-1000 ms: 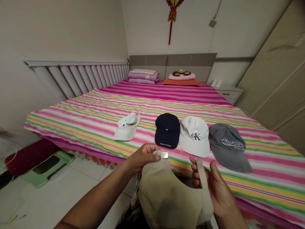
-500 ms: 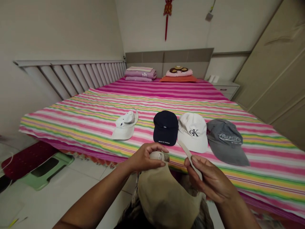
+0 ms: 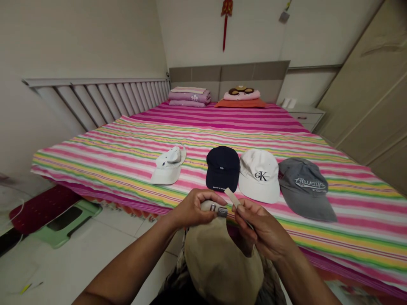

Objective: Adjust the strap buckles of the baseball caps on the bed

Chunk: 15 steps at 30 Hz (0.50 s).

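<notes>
A beige cap [image 3: 224,258] is held near my body, its back opening turned toward the bed. My left hand [image 3: 199,207] pinches the short strap end, which carries a metal buckle [image 3: 221,212]. Between the thumb and fingers of my right hand [image 3: 259,226] is the cap's loose strap [image 3: 232,198], its free tip pointing up and left, close to the buckle but apart from it. On the bed beyond lie a navy cap [image 3: 222,167], a white cap with black letters [image 3: 259,176] and a grey cap [image 3: 303,186]. Further left lies another white cap [image 3: 168,165], its strap sticking up.
The bed [image 3: 104,156] has a striped sheet. Folded purple bedding [image 3: 189,97] and a pink pillow [image 3: 241,95] lie by the headboard [image 3: 203,73]. A green stool [image 3: 66,224] stands on the floor at left, and a nightstand [image 3: 305,116] at back right.
My right hand has gone from loosely open beside the strap to pinching it, and has brought the strap's tip leftward toward the buckle. My left hand stays at the buckle end.
</notes>
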Each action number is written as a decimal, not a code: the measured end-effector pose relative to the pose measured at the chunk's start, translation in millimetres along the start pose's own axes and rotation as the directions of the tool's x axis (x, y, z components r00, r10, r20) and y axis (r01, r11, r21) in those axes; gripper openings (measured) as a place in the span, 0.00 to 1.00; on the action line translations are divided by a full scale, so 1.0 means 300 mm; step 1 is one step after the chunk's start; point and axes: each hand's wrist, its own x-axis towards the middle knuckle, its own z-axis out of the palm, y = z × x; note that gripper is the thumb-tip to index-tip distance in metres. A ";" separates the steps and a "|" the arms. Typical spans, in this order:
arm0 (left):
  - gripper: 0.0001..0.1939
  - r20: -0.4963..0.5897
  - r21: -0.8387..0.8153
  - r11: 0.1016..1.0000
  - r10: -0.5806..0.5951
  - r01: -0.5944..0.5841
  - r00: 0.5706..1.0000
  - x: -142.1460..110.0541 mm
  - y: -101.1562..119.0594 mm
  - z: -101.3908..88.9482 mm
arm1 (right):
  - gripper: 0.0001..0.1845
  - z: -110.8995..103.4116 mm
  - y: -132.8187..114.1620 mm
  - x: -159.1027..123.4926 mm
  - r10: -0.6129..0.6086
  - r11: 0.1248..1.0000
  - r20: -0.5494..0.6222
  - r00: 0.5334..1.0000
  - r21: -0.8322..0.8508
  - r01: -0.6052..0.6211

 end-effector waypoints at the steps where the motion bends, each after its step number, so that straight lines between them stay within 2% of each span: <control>1: 0.15 -0.015 0.000 1.000 0.003 -0.003 1.000 -0.001 0.001 0.003 | 0.12 0.001 0.005 0.006 -0.011 1.000 -0.006 1.000 -0.026 0.011; 5: 0.14 -0.035 -0.027 0.999 0.018 -0.019 0.999 -0.006 0.002 0.006 | 0.15 0.004 0.024 0.024 -0.038 0.987 -0.031 0.999 -0.156 0.033; 9: 0.15 -0.035 0.018 0.998 0.053 -0.052 0.998 -0.013 -0.001 0.003 | 0.16 0.017 0.031 0.029 -0.072 0.969 -0.079 0.994 -0.242 0.051; 12: 0.14 -0.064 0.092 0.986 0.148 -0.142 0.987 -0.015 -0.009 0.005 | 0.16 0.029 0.029 0.030 -0.065 0.953 -0.107 0.992 -0.301 0.029; 15: 0.12 -0.106 0.227 0.926 0.333 -0.303 0.937 -0.013 -0.021 0.012 | 0.17 0.036 0.029 0.033 -0.072 0.956 -0.109 0.991 -0.293 0.037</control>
